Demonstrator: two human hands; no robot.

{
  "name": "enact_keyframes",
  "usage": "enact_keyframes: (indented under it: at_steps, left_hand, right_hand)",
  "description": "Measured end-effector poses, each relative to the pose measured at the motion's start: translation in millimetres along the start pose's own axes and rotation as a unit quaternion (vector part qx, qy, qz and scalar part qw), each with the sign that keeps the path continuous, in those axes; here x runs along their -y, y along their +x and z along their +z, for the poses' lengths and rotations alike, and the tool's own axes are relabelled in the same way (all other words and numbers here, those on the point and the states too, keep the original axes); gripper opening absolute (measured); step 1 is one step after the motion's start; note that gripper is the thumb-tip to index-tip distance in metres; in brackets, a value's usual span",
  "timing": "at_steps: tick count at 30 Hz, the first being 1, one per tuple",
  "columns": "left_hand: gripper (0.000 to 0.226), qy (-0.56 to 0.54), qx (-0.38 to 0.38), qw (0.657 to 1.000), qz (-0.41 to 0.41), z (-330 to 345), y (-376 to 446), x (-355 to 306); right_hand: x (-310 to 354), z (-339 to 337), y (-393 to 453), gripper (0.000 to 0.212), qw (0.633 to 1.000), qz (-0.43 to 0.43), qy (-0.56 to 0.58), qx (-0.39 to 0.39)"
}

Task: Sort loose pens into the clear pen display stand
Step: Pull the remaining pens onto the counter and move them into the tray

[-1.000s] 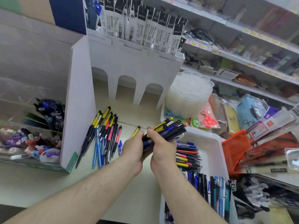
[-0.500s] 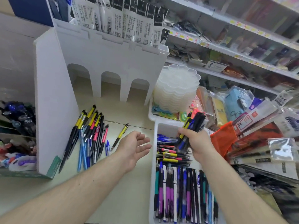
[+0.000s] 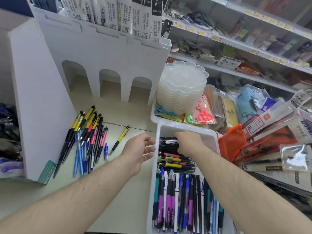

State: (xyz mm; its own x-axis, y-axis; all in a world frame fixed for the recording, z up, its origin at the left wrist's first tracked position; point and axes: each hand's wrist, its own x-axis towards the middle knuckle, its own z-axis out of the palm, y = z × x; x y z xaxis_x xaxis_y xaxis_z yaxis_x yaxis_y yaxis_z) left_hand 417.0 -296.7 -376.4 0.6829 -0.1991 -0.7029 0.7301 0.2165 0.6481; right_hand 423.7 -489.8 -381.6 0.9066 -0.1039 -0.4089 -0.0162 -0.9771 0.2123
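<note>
A white tray (image 3: 186, 128) at centre right holds rows of pens (image 3: 182, 200), lengthwise near me and crosswise further back. My right hand (image 3: 189, 142) reaches palm-down into the tray's far end and grips a bundle of dark pens (image 3: 168, 146) lying on the crosswise pens. My left hand (image 3: 138, 151) hovers open just left of the tray, holding nothing. Several loose pens (image 3: 87, 137) lie in a pile on the counter, with a single yellow pen (image 3: 120, 138) beside them. The clear pen stand (image 3: 8, 125) is only partly visible at the left edge.
A tall white cardboard display (image 3: 42, 98) stands between the pile and the clear stand. A stack of clear palettes (image 3: 182, 86) and packaged scissors (image 3: 204, 115) sit behind the tray. An orange pouch (image 3: 231, 144) and packaged stationery crowd the right side under shop shelves.
One second ago both hands held the bundle over the counter. The left hand let go and opened; the right hand carried the bundle right and lowered it into the tray's far end.
</note>
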Motion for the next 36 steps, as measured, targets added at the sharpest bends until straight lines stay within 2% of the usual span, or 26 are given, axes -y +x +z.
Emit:
enact_keyframes:
  at_steps: [3,5,8,11,12,16,17,21,26,28,31,36]
  left_hand:
    - [0.013,0.057,-0.002,0.997,0.047,4,1,4]
    - [0.013,0.097,-0.003,0.992,0.085,5,0,5]
    - [0.015,0.157,-0.007,0.977,0.142,8,3,8]
    - [0.018,0.228,-0.005,0.955,0.188,10,8,13]
    - [0.02,0.26,0.0,0.944,0.203,10,9,15]
    - [0.031,0.395,0.024,0.879,0.266,8,10,25]
    - [0.033,0.418,0.031,0.864,0.28,7,10,27]
    - [0.034,0.46,0.038,0.833,0.306,4,14,33]
    - [0.034,0.458,0.04,0.832,0.31,5,16,35]
    - [0.035,0.458,0.039,0.831,0.313,6,16,36]
    - [0.035,0.456,0.038,0.833,0.311,6,14,36]
    - [0.035,0.446,0.045,0.842,0.299,4,13,37]
  right_hand:
    - [-4,0,0,0.059,1.0,-0.006,0.015,-0.016]
    - [-12,-3,-7,0.072,0.995,0.011,0.097,-0.028]
    - [-31,1,-22,0.057,0.955,0.082,0.278,-0.07]
    - [-44,16,-31,0.04,0.916,0.158,0.364,-0.061]
    - [-45,20,-33,0.04,0.894,0.187,0.404,-0.057]
    - [-35,31,-35,0.052,0.756,0.296,0.583,-0.023]
    - [-31,32,-33,0.052,0.734,0.308,0.605,-0.014]
    - [-19,34,-27,0.059,0.72,0.312,0.62,0.016]
    - [-23,36,-31,0.059,0.713,0.295,0.635,0.028]
    - [-27,35,-33,0.058,0.688,0.302,0.659,0.012]
    - [-25,33,-33,0.061,0.624,0.299,0.722,-0.003]
    - [-11,29,-32,0.065,0.594,0.309,0.743,-0.002]
